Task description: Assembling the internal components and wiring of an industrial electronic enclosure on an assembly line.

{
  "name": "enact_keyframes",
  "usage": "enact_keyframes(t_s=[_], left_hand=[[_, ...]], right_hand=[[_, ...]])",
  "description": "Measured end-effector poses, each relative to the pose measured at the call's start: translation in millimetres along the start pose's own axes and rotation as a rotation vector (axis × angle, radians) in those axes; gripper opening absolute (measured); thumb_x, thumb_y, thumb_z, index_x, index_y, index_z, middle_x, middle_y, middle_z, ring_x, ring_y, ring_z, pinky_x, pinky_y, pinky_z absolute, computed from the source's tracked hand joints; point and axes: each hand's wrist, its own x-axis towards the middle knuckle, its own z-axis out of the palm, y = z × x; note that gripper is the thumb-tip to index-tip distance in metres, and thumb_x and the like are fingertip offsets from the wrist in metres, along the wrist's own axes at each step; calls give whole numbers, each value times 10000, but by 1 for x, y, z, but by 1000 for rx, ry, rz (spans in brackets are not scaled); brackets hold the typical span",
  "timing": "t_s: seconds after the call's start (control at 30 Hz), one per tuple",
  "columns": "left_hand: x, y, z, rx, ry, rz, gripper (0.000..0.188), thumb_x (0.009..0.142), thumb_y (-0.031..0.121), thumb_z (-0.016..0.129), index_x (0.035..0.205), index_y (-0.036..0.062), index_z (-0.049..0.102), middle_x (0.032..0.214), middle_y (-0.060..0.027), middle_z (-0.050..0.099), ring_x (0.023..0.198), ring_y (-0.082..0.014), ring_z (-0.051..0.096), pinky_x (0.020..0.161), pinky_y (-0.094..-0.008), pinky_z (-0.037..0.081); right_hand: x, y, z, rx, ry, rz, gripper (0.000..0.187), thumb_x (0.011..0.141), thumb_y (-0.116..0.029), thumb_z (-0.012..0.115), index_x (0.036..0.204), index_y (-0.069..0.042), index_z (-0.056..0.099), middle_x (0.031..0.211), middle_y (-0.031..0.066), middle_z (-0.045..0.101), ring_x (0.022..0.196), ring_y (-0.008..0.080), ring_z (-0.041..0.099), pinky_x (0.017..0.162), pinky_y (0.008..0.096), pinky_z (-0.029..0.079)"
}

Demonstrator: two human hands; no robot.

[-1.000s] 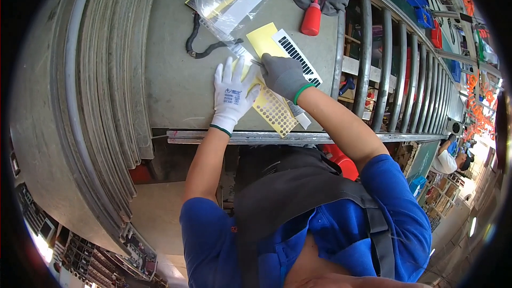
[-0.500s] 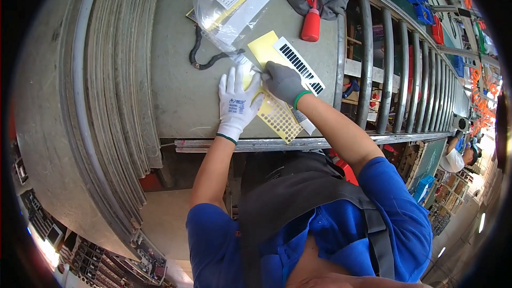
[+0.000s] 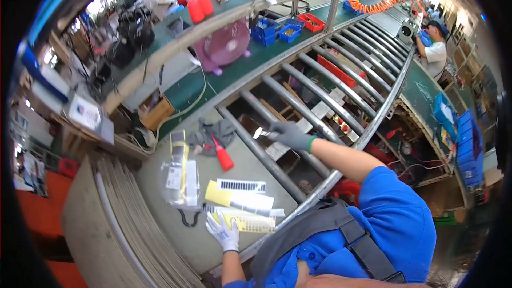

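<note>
My left hand (image 3: 223, 233), in a white glove, lies flat with fingers apart at the end of a yellow sheet of round dots (image 3: 257, 223). My right hand (image 3: 292, 136), in a grey glove with a green cuff, is out over the metal rollers. Its fingers are pinched on a small pale piece (image 3: 260, 133), too blurred to name. Beside the left hand are a yellow-and-white sheet (image 3: 218, 194) and a white strip with black bars (image 3: 241, 186). A dark bent cord (image 3: 188, 219) lies near its fingertips.
A red squeeze bottle (image 3: 224, 158), a grey cloth (image 3: 217, 132) and a clear plastic bag (image 3: 180, 181) with papers lie farther up the table. The roller conveyor (image 3: 314, 113) runs to the upper right. A pink fan (image 3: 226, 42) and blue bins (image 3: 264, 32) stand beyond; people are farther off.
My right hand has left the sheets and reached over the rollers, with a small pale piece at its fingertips. My left hand stays by the dotted sheet. The view has swung up and right.
</note>
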Motion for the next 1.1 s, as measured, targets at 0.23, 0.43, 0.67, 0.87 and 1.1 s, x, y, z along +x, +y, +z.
enact_keyframes(t_s=[0.23, 0.43, 0.67, 0.87, 1.1], left_hand=[[285, 222, -148, -787, 427, 86, 818, 820, 237, 785, 1458, -54, 364, 1466, -257, 411, 1344, -389, 429, 1135, -448, 335], [494, 372, -227, -514, 200, 127, 824, 780, 411, 802, 1371, -70, 489, 1243, -237, 615, 1164, -291, 596, 995, -338, 459], [450, 424, -187, -1212, 168, 110, 279, 875, -24, 686, 1152, -21, 651, 1011, -62, 665, 917, -117, 614, 862, -254, 495], [414, 420, -197, -1157, 284, 102, 398, 841, -64, 691, 1228, -68, 603, 1150, -152, 651, 1003, -190, 620, 910, -303, 498], [410, 394, -184, -1132, 271, -1, 459, 846, 20, 738, 1271, -60, 583, 1148, -151, 663, 958, -164, 649, 839, -280, 525]], right_hand=[[59, 48, -174, -24, 467, -24, 164, 871, -207, 637, 887, -44, 642, 723, 129, 636, 674, 220, 616, 650, 374, 486], [117, 50, -198, 57, 481, -114, 157, 873, -161, 676, 887, -18, 613, 765, 139, 631, 688, 232, 603, 660, 353, 474], [137, 65, -237, 182, 353, -212, 156, 878, -179, 666, 906, -35, 616, 734, 147, 603, 635, 298, 583, 631, 382, 469], [129, 42, -238, 210, 278, -279, 132, 876, -193, 634, 927, -75, 604, 806, 144, 626, 790, 366, 635, 682, 441, 492], [128, 48, -216, 231, 219, -347, 147, 872, -196, 661, 898, -63, 603, 805, 139, 621, 753, 356, 624, 652, 419, 490]])
